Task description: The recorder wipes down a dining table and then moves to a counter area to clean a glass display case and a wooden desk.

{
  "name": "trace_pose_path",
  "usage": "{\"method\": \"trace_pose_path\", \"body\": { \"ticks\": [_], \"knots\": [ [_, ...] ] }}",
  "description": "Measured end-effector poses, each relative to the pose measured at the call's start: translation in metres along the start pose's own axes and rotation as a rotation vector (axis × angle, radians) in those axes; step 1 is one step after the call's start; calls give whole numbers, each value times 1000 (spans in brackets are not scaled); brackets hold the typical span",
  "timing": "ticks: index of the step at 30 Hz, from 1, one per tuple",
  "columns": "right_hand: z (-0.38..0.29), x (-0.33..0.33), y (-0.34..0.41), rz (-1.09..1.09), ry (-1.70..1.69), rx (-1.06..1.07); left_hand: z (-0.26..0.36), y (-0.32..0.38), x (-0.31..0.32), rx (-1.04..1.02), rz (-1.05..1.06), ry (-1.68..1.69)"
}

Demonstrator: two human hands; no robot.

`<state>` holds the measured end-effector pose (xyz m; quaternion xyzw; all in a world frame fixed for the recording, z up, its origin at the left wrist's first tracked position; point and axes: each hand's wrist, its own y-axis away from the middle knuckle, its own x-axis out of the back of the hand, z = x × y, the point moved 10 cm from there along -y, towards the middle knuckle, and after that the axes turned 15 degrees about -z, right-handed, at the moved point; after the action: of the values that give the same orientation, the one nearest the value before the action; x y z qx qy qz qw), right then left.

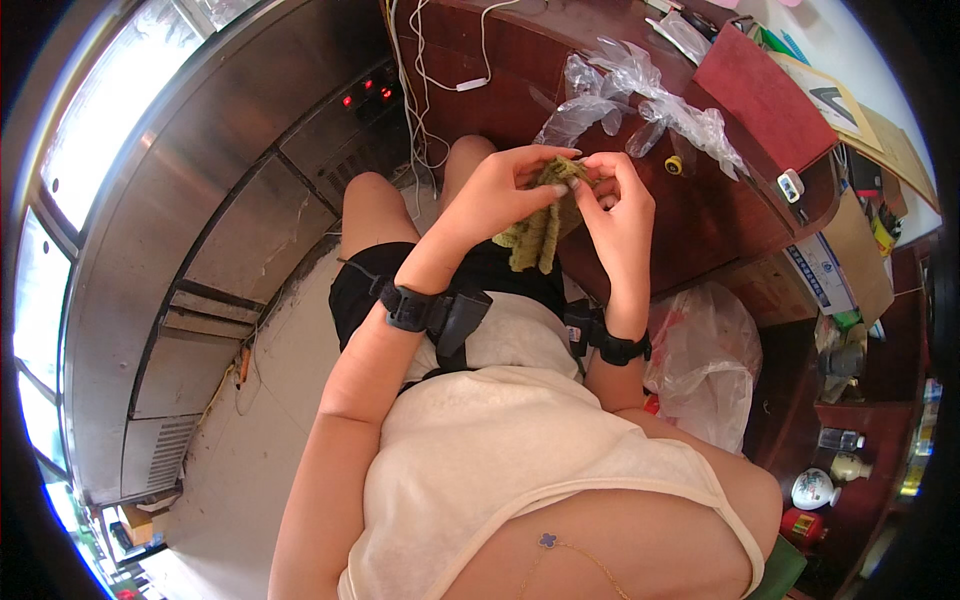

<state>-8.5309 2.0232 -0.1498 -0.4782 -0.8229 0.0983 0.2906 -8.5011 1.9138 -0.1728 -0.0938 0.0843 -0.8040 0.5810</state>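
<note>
An olive-green piece of fuzzy material [534,244] with hanging strips is held up over my lap, in front of the dark red wooden desk [487,45]. My left hand [506,187] pinches its top edge between thumb and fingers. From the other side, my right hand [616,206] grips the same edge with thumb and bent fingers. The fingertips of both hands almost meet there. Lower strips of the piece dangle free below the left thumb. Part of its top is hidden behind the fingers.
Crumpled clear plastic [652,97] lies along the desk, near a small yellow-and-black round object [673,165]. White cables [420,97] hang at the desk's left. A red folder [765,97] sits at the right. A steel cabinet [225,187] stands left; a plastic bag [709,360] is by my right arm.
</note>
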Motion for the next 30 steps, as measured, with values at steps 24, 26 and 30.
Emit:
{"method": "trace_pose_path", "body": {
  "ticks": [24, 26, 30],
  "knots": [
    [39, 29, -2, 107, -247, 40, 14, 16, 38, -143, 167, 332],
    [43, 2, -8, -149, -474, 7, 12, 16, 38, -160, 157, 365],
    [33, -9, -6, -196, -589, 31, 7, 14, 35, -154, 149, 415]
  ]
}}
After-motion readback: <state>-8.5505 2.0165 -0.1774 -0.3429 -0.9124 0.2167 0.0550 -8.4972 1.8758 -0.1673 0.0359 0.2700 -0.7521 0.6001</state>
